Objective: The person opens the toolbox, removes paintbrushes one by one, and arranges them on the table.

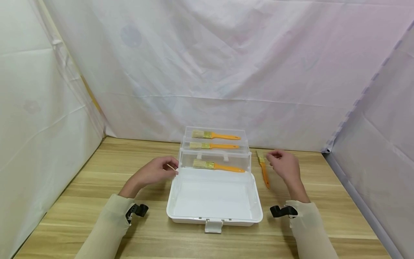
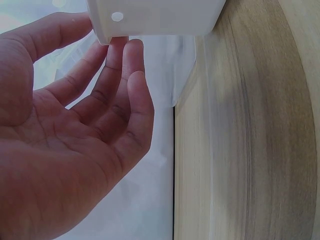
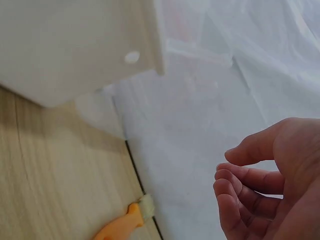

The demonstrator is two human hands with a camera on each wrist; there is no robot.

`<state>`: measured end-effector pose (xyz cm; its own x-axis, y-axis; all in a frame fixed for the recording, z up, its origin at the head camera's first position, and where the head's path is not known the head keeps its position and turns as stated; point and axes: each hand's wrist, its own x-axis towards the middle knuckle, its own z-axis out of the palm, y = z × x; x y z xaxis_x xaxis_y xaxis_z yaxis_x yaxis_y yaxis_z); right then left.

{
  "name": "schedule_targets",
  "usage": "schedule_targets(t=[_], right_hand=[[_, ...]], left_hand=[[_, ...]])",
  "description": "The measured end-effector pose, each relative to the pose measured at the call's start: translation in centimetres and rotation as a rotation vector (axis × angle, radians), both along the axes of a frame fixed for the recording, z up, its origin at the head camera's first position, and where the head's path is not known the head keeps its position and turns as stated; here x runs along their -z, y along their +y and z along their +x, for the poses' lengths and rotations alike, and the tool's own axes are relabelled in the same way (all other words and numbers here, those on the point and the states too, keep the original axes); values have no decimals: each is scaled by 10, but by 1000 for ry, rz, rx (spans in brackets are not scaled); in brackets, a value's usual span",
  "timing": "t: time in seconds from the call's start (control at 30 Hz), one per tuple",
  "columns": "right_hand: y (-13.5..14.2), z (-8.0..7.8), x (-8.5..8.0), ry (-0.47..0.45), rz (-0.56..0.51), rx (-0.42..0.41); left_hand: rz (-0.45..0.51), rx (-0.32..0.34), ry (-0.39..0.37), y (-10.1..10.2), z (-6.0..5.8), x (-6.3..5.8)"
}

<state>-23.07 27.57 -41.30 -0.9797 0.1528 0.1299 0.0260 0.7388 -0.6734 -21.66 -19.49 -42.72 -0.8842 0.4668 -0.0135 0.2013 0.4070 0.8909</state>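
A white storage box (image 1: 213, 198) stands open, with clear trays (image 1: 182, 160) folded out at its back. Three paintbrushes with orange handles lie across these: a rear brush (image 1: 224, 136), a middle brush (image 1: 223, 146) and a front brush (image 1: 229, 168). My left hand (image 1: 158, 171) is at the box's back left corner, its thumb and fingers pinching the rim (image 2: 105, 30). To the right of the box, another paintbrush (image 1: 265, 174) rests on the table. My right hand (image 1: 286, 165) hovers beside its bristle end, fingers loosely bent and holding nothing.
A latch (image 1: 213, 226) hangs down at the box's front. White cloth (image 1: 213, 72) closes off the back and both sides of the wooden table (image 1: 145, 233). A black wrist mount (image 1: 283, 211) sticks out from each sleeve.
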Motion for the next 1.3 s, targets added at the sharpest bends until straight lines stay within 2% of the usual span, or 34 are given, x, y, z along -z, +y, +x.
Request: schedule_targets(t=[0.3,0.73,1.03,1.3], right_hand=[[-19,13,-22,100,-10,-41],[-45,31,-43,199,23,-117],[-62,38,-43,171,-39,-223],[-74,39,-36,174,-60,-349]], left_hand=[[-1,0,5,0,-1,0],[-1,-5,2,1,0,0],[-16,-3,4,0,-1,2],[-9,-1,-6,0,0,0]])
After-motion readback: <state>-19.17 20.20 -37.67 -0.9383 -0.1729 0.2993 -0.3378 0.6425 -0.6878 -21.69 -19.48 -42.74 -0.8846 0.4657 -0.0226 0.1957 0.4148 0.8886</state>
